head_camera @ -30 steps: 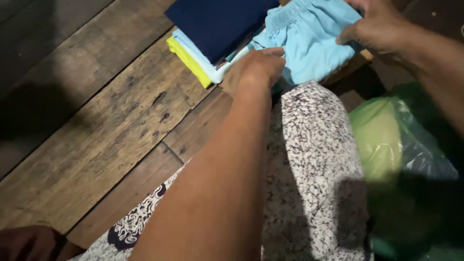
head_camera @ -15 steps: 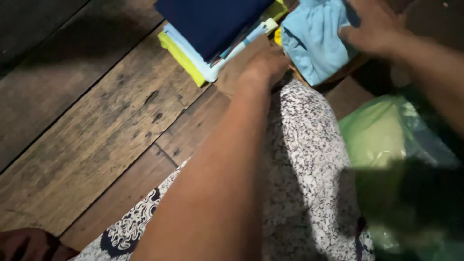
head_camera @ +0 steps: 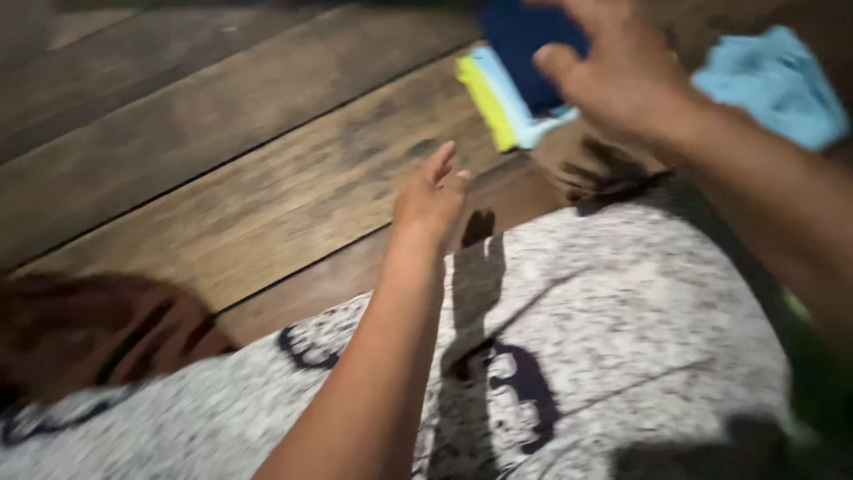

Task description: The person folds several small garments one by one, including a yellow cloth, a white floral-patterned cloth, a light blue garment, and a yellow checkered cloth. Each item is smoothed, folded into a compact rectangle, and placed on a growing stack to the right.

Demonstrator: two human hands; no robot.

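over rough plank floor [head_camera: 222, 178], left hand [head_camera: 431, 200], right hand [head_camera: 617, 76] empty, near folded cloth stack [head_camera: 511, 89].

Worn wooden floorboards [head_camera: 222, 178] are running diagonally across the view. A patterned white and dark cloth [head_camera: 622, 356] is spreading over the lower right, and a dark brown shape [head_camera: 98, 329] is lying blurred at the left.

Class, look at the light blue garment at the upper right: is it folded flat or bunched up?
Bunched up: the light blue garment lies in a rumpled heap, unlike the flat folded stack beside it.
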